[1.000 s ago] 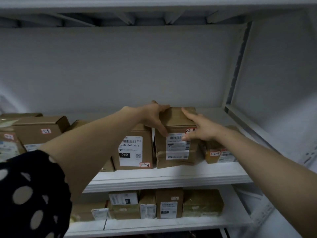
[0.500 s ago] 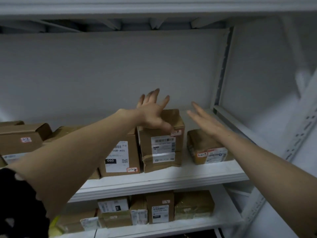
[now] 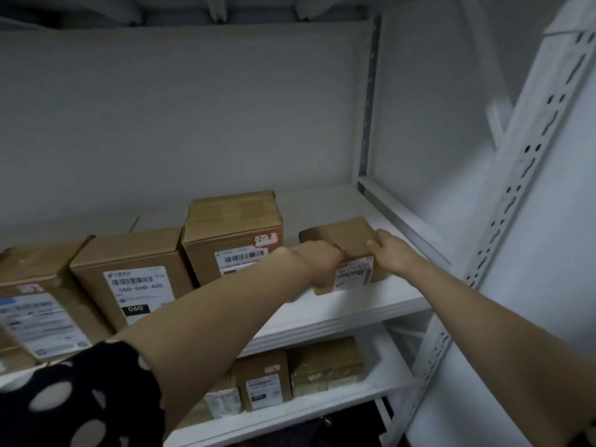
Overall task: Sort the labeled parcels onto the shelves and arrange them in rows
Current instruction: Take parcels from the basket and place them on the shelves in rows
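Gripping small parcel (image 3: 342,237) at right front edge of shelf (image 3: 354,306): left hand (image 3: 322,262) and right hand (image 3: 392,253) curl round opposite sides; rigid cardboard, probably light.

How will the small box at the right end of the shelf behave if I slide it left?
Probably stiff: the small box shows square edges under the left hand and right hand. It sits low and wide, so tipping seems unlikely. It should slide easily on the smooth white shelf.

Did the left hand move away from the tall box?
Yes. The left hand went right, off the tall box, and now grips the small box beside it on the same shelf.
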The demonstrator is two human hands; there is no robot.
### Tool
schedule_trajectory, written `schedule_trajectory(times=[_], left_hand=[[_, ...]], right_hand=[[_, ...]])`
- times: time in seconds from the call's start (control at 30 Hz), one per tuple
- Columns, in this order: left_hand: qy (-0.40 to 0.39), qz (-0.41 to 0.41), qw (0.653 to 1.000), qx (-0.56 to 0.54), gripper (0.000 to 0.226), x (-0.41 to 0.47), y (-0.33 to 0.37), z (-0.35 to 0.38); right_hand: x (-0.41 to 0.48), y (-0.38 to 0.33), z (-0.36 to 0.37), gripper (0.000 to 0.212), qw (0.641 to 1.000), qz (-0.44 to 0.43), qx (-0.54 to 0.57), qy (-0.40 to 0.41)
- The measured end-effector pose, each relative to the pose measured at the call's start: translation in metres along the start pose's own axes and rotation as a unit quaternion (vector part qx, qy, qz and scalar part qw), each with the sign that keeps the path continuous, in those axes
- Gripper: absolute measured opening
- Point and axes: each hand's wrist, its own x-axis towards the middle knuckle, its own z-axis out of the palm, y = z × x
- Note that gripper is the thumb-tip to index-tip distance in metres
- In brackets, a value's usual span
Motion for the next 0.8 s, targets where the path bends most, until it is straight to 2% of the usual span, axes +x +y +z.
schedule_trajectory(times=[0.3,0.53,0.63,0.8], left_hand=[[-0.009,-0.042,0.998,0.037,0.005,-0.025,0.008,-0.023],[-0.021,-0.067,0.997,0.028,0.006,-0.039,0.013,-0.028],[-0.022,-0.082,0.996,0.017,0.015,-0.045,0.012,-0.027],[-0.023,-0.07,0.997,-0.007,0.025,-0.057,0.009,-0.024]], right_hand=[[-0.005,-0.015,0.011,0.035,1.0,-0.01,-0.001,-0.024],[-0.012,-0.025,0.017,0.036,0.999,-0.017,-0.002,-0.036],[-0.014,-0.028,0.02,0.036,0.999,-0.02,0.003,-0.04],[-0.027,-0.034,0.014,0.05,1.0,-0.003,0.024,-0.019]])
